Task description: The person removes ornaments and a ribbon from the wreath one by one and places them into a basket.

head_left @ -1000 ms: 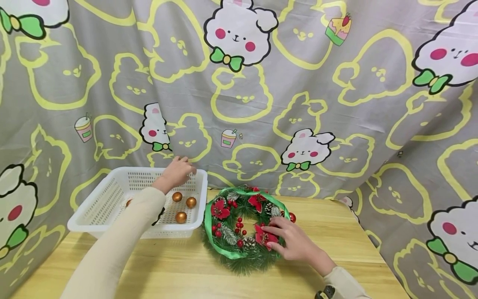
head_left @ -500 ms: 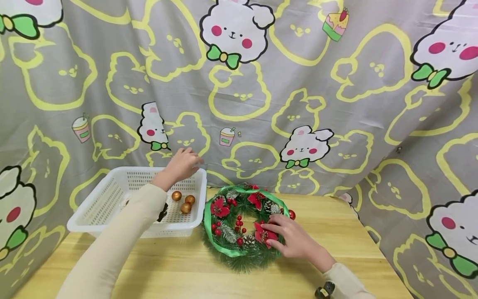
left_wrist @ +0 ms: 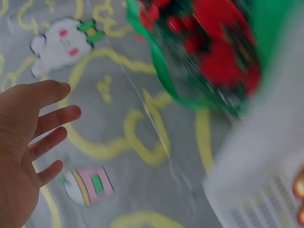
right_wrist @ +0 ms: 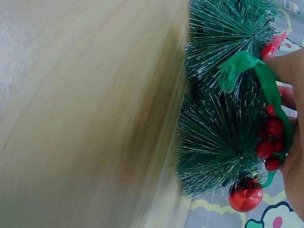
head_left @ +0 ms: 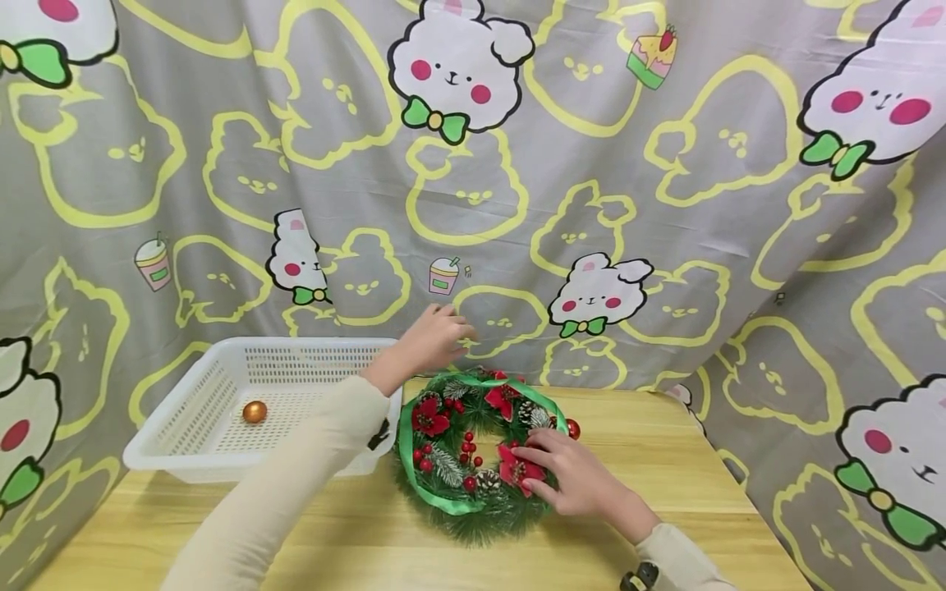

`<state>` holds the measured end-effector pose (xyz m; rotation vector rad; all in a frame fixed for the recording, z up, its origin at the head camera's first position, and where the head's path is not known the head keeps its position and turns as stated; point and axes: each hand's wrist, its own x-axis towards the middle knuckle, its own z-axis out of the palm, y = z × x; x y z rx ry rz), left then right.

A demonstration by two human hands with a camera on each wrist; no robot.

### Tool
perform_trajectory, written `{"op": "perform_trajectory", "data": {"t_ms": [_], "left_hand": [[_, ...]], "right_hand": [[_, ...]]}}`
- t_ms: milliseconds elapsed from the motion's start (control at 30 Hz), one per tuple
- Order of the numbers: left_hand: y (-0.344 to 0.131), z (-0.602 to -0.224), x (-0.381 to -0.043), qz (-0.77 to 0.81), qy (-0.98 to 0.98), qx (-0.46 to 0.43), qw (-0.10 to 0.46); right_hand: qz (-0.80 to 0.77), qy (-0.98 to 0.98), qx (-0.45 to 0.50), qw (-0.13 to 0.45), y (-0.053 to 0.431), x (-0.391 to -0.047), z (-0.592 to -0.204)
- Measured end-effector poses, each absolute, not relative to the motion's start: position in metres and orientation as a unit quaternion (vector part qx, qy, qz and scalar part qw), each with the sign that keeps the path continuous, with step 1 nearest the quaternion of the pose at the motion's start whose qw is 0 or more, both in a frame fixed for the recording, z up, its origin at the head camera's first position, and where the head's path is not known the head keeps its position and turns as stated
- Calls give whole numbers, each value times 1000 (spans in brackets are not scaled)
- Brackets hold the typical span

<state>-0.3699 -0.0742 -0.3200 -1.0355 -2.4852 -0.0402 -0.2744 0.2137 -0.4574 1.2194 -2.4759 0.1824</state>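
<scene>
"Head view, left end first: what differs from a second ago?"

"The white perforated plastic basket sits at the back-left corner of the pale wooden table, as before. Toward its left end, a shiny gold ball now shows in full; the cream sleeve nearly covered it then."

"And the three that showed by the basket's right edge?"

"Behind that sleeve now. The left wrist camera catches parts of other gold balls in the basket."

"Where's the left hand?"

"It has moved right, from over the basket to beyond its right edge, apart from the round green wreath with its ribbon and red berries. Thumb and fingers are spread, with gaps between them."

"Has the wreath shifted?"

"No, it lies at the middle of the table's back edge. The right hand stays on its right side, fingertips touching a red fabric flower; whether they pinch it, I can't tell. A glossy red ball shows at the wreath's right edge."
</scene>
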Motion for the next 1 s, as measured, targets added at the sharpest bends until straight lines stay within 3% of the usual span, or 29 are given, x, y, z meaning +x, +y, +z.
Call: {"op": "perform_trajectory", "data": {"t_ms": [300,600,1000], "left_hand": [[-9,-321,-358,-32,-900,-402,166],[44,-329,-350,-64,-887,-434,147],[72,-350,-347,-78,-886,-450,80]], "right_hand": [[74,-874,440,192,216,-277,-460],[68,-868,450,199,215,-277,-462],[68,-856,463,221,215,-277,-468]]}}
